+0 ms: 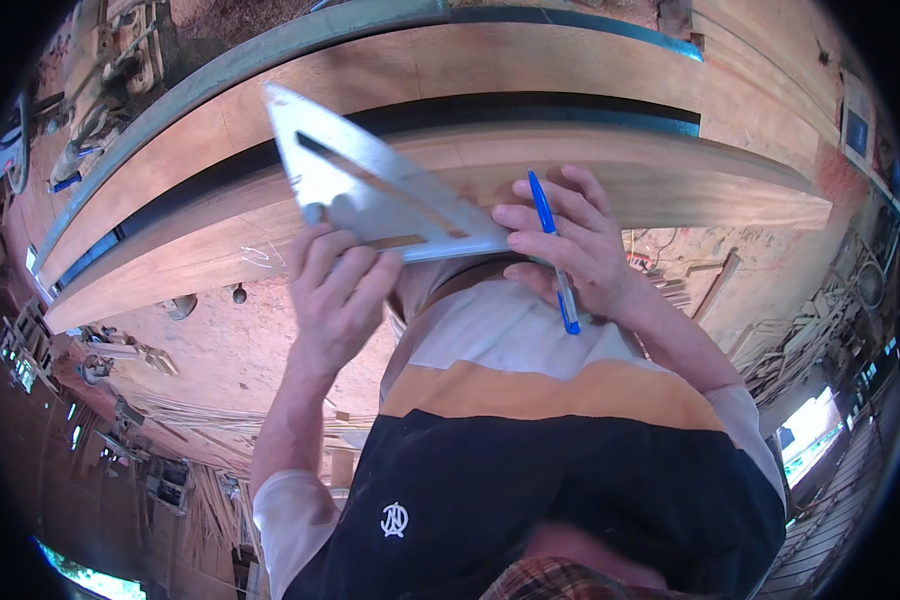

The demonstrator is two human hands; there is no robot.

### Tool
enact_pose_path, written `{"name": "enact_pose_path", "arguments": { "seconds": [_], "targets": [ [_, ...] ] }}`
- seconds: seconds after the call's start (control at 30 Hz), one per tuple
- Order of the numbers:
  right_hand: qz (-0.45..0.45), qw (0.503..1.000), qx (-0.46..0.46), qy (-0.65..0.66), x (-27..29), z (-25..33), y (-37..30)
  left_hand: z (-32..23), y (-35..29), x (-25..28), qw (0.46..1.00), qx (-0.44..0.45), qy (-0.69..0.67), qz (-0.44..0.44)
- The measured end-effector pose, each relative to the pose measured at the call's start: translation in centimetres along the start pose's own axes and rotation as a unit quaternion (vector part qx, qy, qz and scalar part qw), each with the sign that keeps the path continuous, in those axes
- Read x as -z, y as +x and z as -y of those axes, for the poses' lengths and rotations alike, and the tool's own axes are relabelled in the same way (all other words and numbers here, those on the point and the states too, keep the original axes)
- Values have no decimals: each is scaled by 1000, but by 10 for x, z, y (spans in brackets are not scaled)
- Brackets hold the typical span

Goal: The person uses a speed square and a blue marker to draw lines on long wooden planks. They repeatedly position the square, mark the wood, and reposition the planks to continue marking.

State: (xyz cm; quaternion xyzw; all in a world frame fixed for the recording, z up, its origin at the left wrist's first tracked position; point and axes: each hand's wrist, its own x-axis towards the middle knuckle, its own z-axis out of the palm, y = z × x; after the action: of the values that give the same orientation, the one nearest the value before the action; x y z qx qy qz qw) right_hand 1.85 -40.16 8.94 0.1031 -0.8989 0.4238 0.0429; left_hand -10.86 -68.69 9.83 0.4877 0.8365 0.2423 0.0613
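Observation:
A silver metal triangle square (370, 180) lies flat on the near wooden plank (670, 190). My left hand (335, 290) grips its near edge from below, fingers curled around it. My right hand (570, 240) presses the square's right corner with its fingertips and holds a blue pen (552, 250) between its fingers, tip pointing up toward the plank. A second long plank (530, 60) lies beyond a dark gap (530, 108).
The planks rest on a green-edged bench (270, 50). A sawdust-covered floor (220, 350) lies below, with wood offcuts (130, 355) at left and stacked timber (810, 340) at right. Machinery (100, 90) stands at upper left.

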Motion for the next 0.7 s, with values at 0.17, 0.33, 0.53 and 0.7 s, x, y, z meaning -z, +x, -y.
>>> {"name": "enact_pose_path", "arguments": {
  "seconds": [0.17, 0.33, 0.53, 0.7],
  "targets": [
    [-25, 999, 4, -25, 2, -7, -7, -18, 20, -14, 999, -13, -21, -37],
    [-28, 999, 14, -29, 2, -11, -8, -20, 21, -16, 999, -2, -25, -46],
    [-26, 999, 17, -23, 2, -12, -6, -20, 19, -17, 998, 11, -40, -43],
    [-19, 1000, 16, -12, 3, -14, -6, -21, 21, -17, 998, 19, -45, -38]
  ]
}}
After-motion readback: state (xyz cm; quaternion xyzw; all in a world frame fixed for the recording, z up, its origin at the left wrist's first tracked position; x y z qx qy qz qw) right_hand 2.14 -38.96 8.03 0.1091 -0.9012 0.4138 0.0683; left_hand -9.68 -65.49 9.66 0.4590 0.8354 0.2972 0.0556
